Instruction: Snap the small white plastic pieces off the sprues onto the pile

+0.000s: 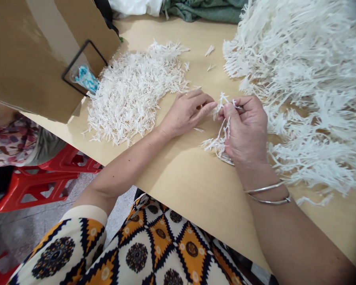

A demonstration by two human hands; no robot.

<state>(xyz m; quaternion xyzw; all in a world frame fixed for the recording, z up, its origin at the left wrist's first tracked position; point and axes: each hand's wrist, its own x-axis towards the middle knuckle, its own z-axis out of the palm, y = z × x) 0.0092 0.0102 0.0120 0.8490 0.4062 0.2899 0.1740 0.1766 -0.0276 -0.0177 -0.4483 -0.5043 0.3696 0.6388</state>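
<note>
Head view is taking in a tan desk (178, 174) bearing a heap of white pieces (136, 87) at left and a larger white pile (308, 59) at right. Between them, the right hand (245, 130) is pinching a strand bundle (217, 144) in its grip; whether the left hand's (188, 109) grip is pinching anything, I cannot tell. A cardboard box (14, 67) is standing left; red stools (14, 194) are resting on the grey floor (26, 223).

I'm seeing bright, even light, soft shadows lying on the counter (178, 186), right-hand corners showing dark, and the large white pile (299, 59) looking slightly blurred.
</note>
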